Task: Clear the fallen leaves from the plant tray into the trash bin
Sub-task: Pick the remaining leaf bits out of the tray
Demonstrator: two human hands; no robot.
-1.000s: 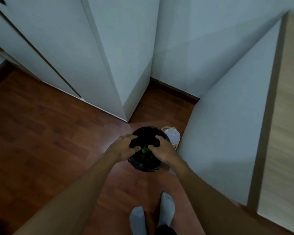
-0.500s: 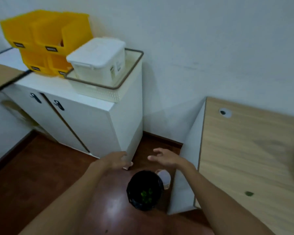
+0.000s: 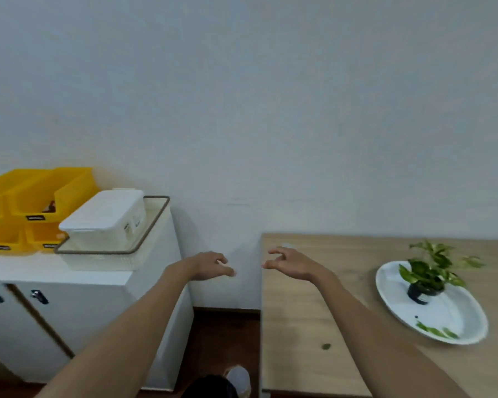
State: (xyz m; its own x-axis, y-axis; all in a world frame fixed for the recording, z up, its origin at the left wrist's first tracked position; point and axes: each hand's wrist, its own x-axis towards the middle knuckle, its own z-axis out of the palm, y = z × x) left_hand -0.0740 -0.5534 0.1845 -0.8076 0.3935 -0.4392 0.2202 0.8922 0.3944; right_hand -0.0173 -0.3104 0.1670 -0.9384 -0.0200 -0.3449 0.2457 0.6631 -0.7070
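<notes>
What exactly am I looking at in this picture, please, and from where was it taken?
There is no machine here: a person wears a wide-angle camera on the head, so you look forward and down along their own two arms. The left hand and right hand hang in the air, fingers loosely curled, and hold nothing. To the right is a wooden table with a white plant tray; a small potted plant stands in it, and a few green fallen leaves lie near its front rim. One more leaf lies on the table itself. To the left, a white cabinet carries yellow bins and a white lidded box. The dark trash bin peeks in at the bottom edge.
</notes>
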